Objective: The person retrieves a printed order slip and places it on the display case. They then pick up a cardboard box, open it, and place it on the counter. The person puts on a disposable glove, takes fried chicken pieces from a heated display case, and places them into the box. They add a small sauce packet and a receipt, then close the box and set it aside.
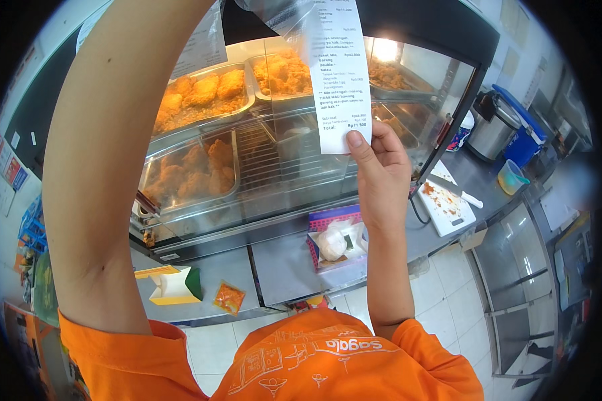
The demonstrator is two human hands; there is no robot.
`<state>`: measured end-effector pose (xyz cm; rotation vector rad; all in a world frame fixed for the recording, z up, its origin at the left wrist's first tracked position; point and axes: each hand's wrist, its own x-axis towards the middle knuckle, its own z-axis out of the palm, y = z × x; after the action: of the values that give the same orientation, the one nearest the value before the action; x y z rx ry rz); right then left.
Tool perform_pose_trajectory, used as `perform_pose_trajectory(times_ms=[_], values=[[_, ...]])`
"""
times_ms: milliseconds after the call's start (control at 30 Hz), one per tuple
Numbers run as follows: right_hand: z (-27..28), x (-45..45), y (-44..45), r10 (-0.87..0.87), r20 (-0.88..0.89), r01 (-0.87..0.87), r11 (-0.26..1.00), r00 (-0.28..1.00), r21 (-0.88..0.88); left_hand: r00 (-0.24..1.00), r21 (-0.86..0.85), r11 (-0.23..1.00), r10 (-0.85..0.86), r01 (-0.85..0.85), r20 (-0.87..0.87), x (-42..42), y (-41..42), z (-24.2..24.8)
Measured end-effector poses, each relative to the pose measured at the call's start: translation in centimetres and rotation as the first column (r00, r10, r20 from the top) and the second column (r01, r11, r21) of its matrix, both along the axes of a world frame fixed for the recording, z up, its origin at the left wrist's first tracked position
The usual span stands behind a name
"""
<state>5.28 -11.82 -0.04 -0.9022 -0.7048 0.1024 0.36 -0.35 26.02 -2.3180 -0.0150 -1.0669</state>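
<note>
My right hand pinches the lower end of a long printed paper receipt between thumb and fingers, in front of a glass food warmer. My left arm reaches up past the top edge of the picture, so that hand is out of view. Clear plastic lies beside the receipt's upper part. Behind the glass, metal trays hold fried chicken. Below my right hand, an open purple patterned carton holds a white wrapped bundle. An open yellow and green carton and an orange sachet lie on the counter.
At right, a knife lies on a white cutting board with crumbs. Beyond stand a steel cooker, a blue cooler box and a plastic cup. Another printed paper hangs behind my left arm. Metal shelving stands lower right.
</note>
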Motion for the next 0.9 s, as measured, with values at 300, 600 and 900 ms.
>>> perform_pose_trajectory(times_ms=[300, 600, 900], values=[[-0.08, -0.28, -0.21, -0.016, -0.01, 0.016, 1.0, 1.0, 0.001, 0.997, -0.06, 0.996, 0.068, -0.07, -0.042, 0.33, -0.63, 0.13], [-0.07, -0.46, -0.33, -0.028, -0.015, 0.027, 1.0, 1.0, -0.013, 0.998, -0.072, 0.995, 0.063, -0.065, -0.021, 0.29, -0.52, -0.19], [-0.31, -0.64, -0.04, -0.039, -0.028, 0.039, 0.999, 0.999, -0.003, 0.998, -0.115, 0.992, 0.051, -0.056, -0.04, 0.19, -0.49, -0.23]])
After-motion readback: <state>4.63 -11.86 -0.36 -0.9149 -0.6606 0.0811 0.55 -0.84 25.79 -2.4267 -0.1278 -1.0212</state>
